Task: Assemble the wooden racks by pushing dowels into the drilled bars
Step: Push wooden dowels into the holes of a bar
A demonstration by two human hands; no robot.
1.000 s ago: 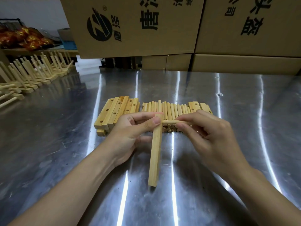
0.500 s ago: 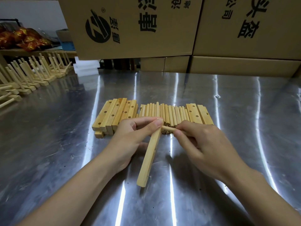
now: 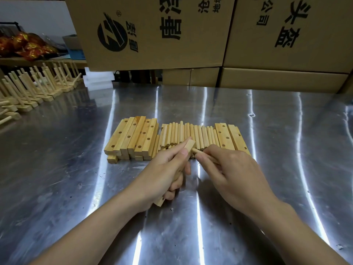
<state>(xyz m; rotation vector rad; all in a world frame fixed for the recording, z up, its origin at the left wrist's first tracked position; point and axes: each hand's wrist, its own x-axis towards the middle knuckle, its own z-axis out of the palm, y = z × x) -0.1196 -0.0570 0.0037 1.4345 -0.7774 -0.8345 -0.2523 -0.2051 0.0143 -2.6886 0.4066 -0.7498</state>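
Note:
My left hand (image 3: 166,175) grips a drilled wooden bar (image 3: 190,146) over the steel table; the bar tilts, its top end by my thumb and its lower end poking out under my palm. My right hand (image 3: 227,173) pinches a dowel (image 3: 197,152) whose tip meets the side of the bar near its top. Just behind my hands lie a stack of drilled bars (image 3: 133,138), a row of loose dowels (image 3: 189,134) and two more drilled bars (image 3: 230,137).
Several finished racks (image 3: 36,87) stand in rows at the far left of the steel table (image 3: 57,169). Large cardboard boxes (image 3: 191,31) form a wall along the back edge. Red foil packages (image 3: 24,44) sit on a shelf at the far left.
My left hand has closed further round the bar and tilted it, so its lower end swung left under my palm. My right hand has kept the dowel at the bar's top end.

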